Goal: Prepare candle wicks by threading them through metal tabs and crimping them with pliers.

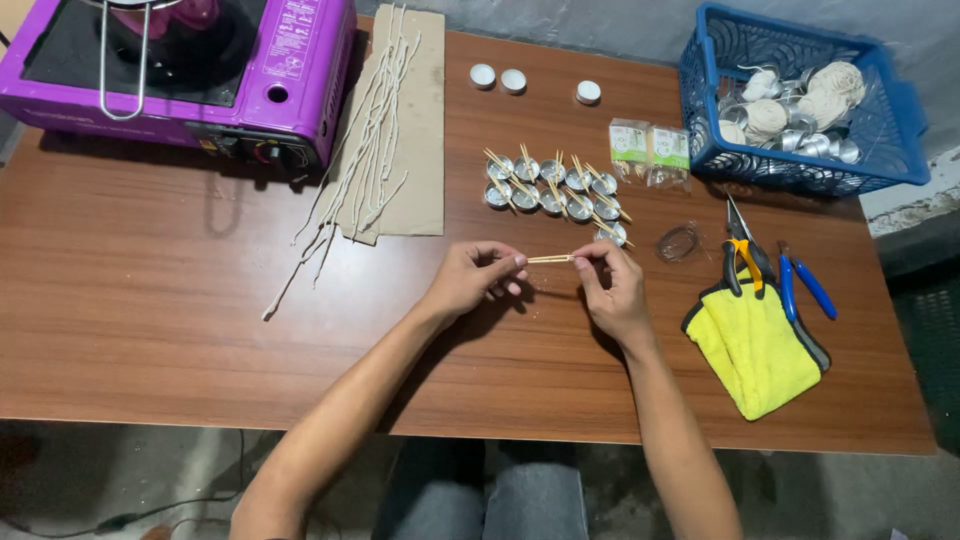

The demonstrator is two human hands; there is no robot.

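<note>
My left hand and my right hand meet over the middle of the brown wooden table. Between their fingertips they pinch the two ends of a thin pale wooden stick, held level just above the tabletop. Just behind the hands lies a cluster of several small silver metal cups with thin sticks lying across them.
A purple portable gas stove stands at the back left. Waxed white wicks lie on a cardboard sheet. A blue basket of string rolls and cups, two small packets, pliers and cutters, and a yellow cloth are at the right.
</note>
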